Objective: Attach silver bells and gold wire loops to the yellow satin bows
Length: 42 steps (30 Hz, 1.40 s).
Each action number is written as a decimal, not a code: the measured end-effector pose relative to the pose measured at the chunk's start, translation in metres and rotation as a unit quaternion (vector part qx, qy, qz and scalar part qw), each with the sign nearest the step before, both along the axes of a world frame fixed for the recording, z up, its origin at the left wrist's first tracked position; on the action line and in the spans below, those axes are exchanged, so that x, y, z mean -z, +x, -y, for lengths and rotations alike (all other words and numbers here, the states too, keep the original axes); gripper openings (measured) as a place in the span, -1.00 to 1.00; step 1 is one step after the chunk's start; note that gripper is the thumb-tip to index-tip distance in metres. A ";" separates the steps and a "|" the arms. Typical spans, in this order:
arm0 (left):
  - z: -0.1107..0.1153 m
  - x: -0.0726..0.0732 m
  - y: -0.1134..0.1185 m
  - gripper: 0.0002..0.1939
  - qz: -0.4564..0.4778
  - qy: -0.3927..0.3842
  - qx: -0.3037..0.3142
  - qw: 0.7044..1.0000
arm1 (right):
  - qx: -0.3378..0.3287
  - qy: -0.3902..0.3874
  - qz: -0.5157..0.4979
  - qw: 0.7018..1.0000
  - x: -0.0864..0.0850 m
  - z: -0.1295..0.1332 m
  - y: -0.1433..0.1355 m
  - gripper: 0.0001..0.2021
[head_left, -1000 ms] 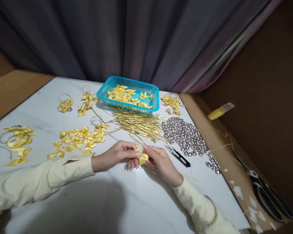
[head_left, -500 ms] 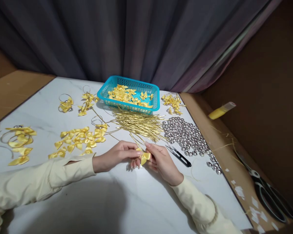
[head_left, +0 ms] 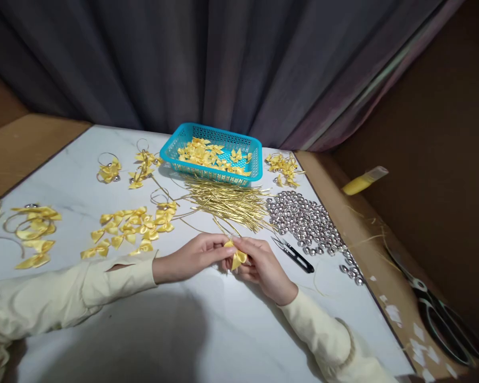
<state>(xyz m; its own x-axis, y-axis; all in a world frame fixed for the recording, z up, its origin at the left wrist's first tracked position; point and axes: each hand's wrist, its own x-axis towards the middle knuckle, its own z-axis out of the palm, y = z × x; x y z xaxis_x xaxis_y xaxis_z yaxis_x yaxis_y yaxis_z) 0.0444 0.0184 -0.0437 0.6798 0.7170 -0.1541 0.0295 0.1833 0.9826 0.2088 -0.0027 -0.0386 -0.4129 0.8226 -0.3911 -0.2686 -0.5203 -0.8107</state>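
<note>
Head view: a yellow bow (head_left: pixel 239 259) is held between two bare hands just above the white tabletop (head_left: pixel 239 324), on the near side of the gold cords (head_left: pixel 227 205).
Bow direction: its pointed end faces down and toward the person, with a folded loop out to the right.
Bow long axis: the visible satin slants from upper left, by the left thumb, to lower right; the far part is covered by fingers, so its full line cannot be told.
Left hand (head_left: pixel 195 259): thumb and fingers pinch the bow's left side, the other fingers curled behind it.
Right hand (head_left: pixel 267 268): thumb laid over the bow's upper right, fingers bent beneath, gripping it.
Cord ends: a couple reach toward the fingertips; whether they touch the bow is hidden.
Change from half a second ago: the hands are closer together, the right thumb lies lower and flatter, the bow's right loop is less spread, and fewer left fingertips show below.
Unmoved on the table: black-handled snips (head_left: pixel 293 255) near the right hand, silver beads (head_left: pixel 303 221) beyond, blue basket (head_left: pixel 211 172) behind the cords, loose bows (head_left: pixel 147 227) left.
</note>
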 end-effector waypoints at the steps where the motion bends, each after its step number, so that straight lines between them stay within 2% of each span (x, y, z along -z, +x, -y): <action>1: 0.000 -0.001 0.000 -0.69 0.001 -0.002 0.000 1.000 | 0.011 -0.004 -0.003 1.000 0.000 -0.001 0.001 -0.66; 5: 0.002 -0.005 -0.001 -0.71 0.006 -0.017 0.014 1.000 | 0.085 0.004 -0.010 0.996 0.002 -0.011 0.014 -0.53; 10: 0.002 -0.006 -0.002 -0.73 0.013 -0.038 0.003 0.999 | 0.175 0.044 -0.002 0.984 -0.002 -0.026 0.036 -0.56; 16: 0.000 -0.004 -0.004 -0.74 0.016 -0.050 -0.018 0.998 | 0.266 0.097 -0.002 0.959 -0.020 -0.041 0.080 -0.58; 19: 0.000 -0.006 -0.006 -0.77 0.005 -0.022 -0.029 0.999 | 0.357 0.130 0.022 0.925 -0.032 -0.047 0.111 -0.58; 21: 0.000 -0.007 -0.008 -0.78 0.001 -0.018 -0.027 0.999 | 0.395 0.144 0.028 0.907 -0.039 -0.048 0.131 -0.57; 26: -0.002 -0.007 -0.009 -0.76 -0.010 -0.049 -0.004 0.999 | 0.483 0.182 0.043 0.855 -0.042 -0.047 0.168 -0.54; 33: -0.001 -0.002 -0.009 -0.77 0.017 -0.133 0.023 0.991 | 0.519 0.203 0.091 0.825 -0.034 -0.051 0.171 -0.58; 38: -0.004 0.001 -0.009 -0.84 0.047 -0.127 -0.034 0.990 | 0.536 0.237 0.165 0.793 -0.028 -0.054 0.165 -0.67; 42: -0.007 0.001 -0.009 -0.85 0.062 -0.137 -0.058 0.987 | 0.523 0.225 0.193 0.799 -0.023 -0.054 0.162 -0.72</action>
